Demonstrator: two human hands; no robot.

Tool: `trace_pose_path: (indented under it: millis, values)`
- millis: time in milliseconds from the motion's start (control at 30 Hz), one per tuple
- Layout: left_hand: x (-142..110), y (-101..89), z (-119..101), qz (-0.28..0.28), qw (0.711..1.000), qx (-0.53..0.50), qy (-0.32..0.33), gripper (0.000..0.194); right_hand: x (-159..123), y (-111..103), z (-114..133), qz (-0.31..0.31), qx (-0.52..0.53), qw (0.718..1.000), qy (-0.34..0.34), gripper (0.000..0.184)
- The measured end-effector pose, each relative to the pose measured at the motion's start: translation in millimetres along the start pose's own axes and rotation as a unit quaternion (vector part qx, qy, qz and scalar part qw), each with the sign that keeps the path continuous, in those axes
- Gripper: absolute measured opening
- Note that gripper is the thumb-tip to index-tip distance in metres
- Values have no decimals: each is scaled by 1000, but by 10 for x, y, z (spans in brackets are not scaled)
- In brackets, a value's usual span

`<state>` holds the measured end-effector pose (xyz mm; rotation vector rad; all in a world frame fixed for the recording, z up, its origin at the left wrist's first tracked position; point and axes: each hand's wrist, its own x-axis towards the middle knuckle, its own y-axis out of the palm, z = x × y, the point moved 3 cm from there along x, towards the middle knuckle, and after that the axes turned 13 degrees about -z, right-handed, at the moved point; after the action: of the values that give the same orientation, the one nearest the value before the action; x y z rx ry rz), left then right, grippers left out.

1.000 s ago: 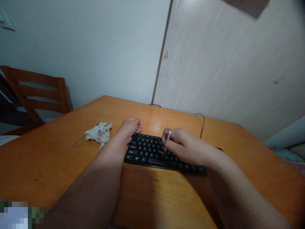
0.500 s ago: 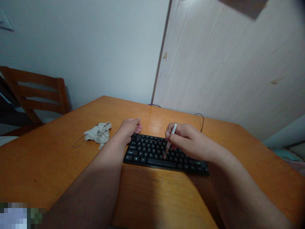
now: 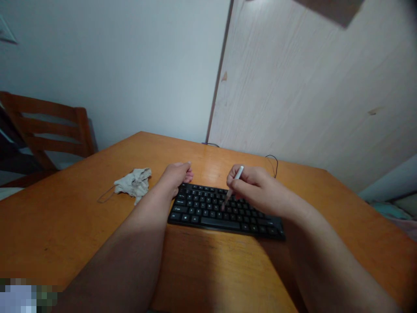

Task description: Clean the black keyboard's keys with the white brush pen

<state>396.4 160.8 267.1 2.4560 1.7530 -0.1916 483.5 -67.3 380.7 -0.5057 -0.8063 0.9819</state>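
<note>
A black keyboard [image 3: 221, 224] lies flat on the wooden table in front of me. My left hand [image 3: 180, 174] is at its far left corner, fingers curled in around the edge; part of the grip is hidden behind the wrist. My right hand [image 3: 249, 184] is closed round a slim brush [image 3: 239, 172] with a white handle, held tilted over the middle of the keys. The brush's darker tip, somewhat blurred, points down at the letter keys left of centre. My right hand and wrist cover the keyboard's far right part.
Left of my forearm, a crumpled pale cloth [image 3: 133, 183] with a thin loop lies on the table [image 3: 182, 269]. A black cable [image 3: 276, 167] curves behind the keyboard towards the wall. A wooden chair [image 3: 55, 126] stands at the left.
The brush tip has shifted slightly away from me and left across the keys, with its handle leaning more. My left hand stays at the keyboard's corner.
</note>
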Motion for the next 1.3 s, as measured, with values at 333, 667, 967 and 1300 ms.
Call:
trace_pose_path:
  millis: [333,667,967,1300]
  values:
    - [-49,-10,-24,0,1000,1,-2,27,89,46,-250,-99,-112,989,18,19]
    - [-43,-7,-28,-3,1000,9,-2,29,42,96,-161,-21,-54,998,2,22]
    - [-32,-6,-21,1,1000,-4,-5,27,-4,44,-13,48,-78,996,-12,21]
    - [22,0,11,2,1000,-6,-8,27,-77,-1,47,107,-91,990,-10,20]
